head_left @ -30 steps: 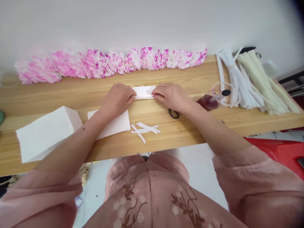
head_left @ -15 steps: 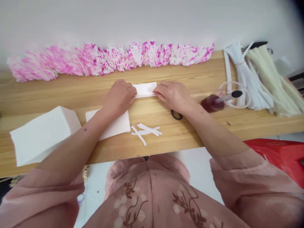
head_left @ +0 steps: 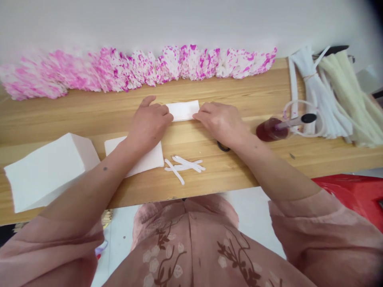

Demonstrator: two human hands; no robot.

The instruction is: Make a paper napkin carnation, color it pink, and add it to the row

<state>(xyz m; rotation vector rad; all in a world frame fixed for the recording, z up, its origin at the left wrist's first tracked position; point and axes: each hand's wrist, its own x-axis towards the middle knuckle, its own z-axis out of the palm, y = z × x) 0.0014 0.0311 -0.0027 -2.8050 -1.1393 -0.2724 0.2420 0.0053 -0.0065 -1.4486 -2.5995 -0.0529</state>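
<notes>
A narrow folded strip of white paper [head_left: 183, 111] lies across the middle of the wooden table. My left hand [head_left: 152, 122] grips its left end, fingers curled, with one finger raised. At the right end, my right hand [head_left: 220, 119] pinches the paper between thumb and fingers. Under my left wrist is a flat stack of white paper [head_left: 149, 157]. Several short white fuzzy strips [head_left: 187, 164] lie crossed in front of the folded paper. A black ring-shaped handle [head_left: 223, 147] shows partly beneath my right wrist.
Pink-and-white ruffled paper flowers [head_left: 185, 63] line the table's back. A thick white paper stack [head_left: 44, 171] stands at left. On the right are a bottle of dark red liquid [head_left: 269, 130], white fuzzy stems [head_left: 317, 91] and cream stems [head_left: 350, 87]. Something red [head_left: 347, 191] lies beyond the front edge.
The fingers of my left hand have shifted on the folded paper, and one is now lifted away. The paper looks flatter against the table. The view has moved slightly.
</notes>
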